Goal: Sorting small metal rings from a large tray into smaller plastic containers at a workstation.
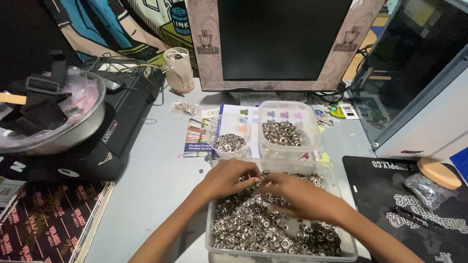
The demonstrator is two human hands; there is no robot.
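At the far left a metal bowl [73, 127] sits on a black machine [114, 146], holding black straps and clear bags, pushed back as if to keep the middle of the grey table [156, 185] free. Further right, behind the work area, a small round tub [229, 139] and a square clear tub [287, 129] each hold a modest heap of small metal rings, set just beyond the big tray [209, 243], probably so sorted pieces can be dropped in with a short reach. The tray lies nearest the person and is full of loose silvery rings [253, 229]. The left hand [229, 178] rests over the tray's far left corner, fingers curled narrow and pinched together over the heap; it seems to pick at a few rings, though whether it holds one I cannot tell. The right hand [297, 197] lies just beside it, palm down and fingers bent, touching the pile near the tray's middle; its grip is hidden too. The rings lie directly beneath and around both hands, with most of the heap nearer the person. Behind stands a dark monitor [282, 39], and at the far right a black mat [390, 195] carries a small bag [424, 187] and a round wooden disc [438, 173], well apart from the hands.
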